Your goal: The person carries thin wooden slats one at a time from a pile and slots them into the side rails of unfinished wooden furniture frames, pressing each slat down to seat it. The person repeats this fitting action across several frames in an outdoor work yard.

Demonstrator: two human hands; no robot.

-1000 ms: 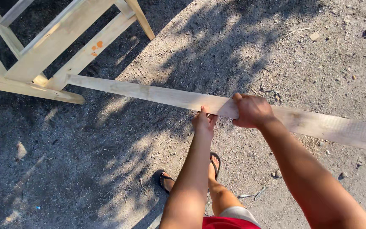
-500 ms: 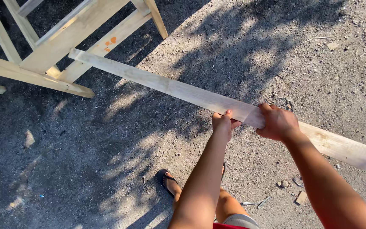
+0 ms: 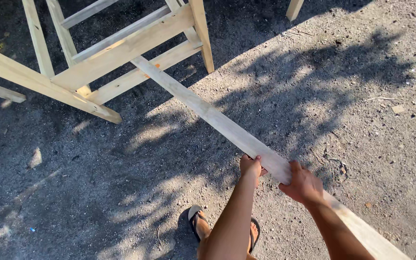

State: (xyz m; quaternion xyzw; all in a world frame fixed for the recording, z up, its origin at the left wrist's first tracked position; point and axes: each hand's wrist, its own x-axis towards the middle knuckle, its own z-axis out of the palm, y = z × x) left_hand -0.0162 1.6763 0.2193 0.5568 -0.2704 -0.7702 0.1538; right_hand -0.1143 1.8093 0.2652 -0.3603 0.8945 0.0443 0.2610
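both hands, left hand (image 3: 251,166) and right hand (image 3: 304,184), gripped the long plank (image 3: 208,113), which ran up-left away from them to the wooden frame (image 3: 121,48).

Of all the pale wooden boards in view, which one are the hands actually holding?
The long loose board running diagonally from the wooden frame toward the camera. Left hand and right hand both grip it; the other boards are fixed in the frame, untouched.

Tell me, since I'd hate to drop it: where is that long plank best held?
Probably mid-length, from above, across its narrow width. The plank is long, flat and thin, so the left hand and right hand can wrap its edges, with its far end at the wooden frame.
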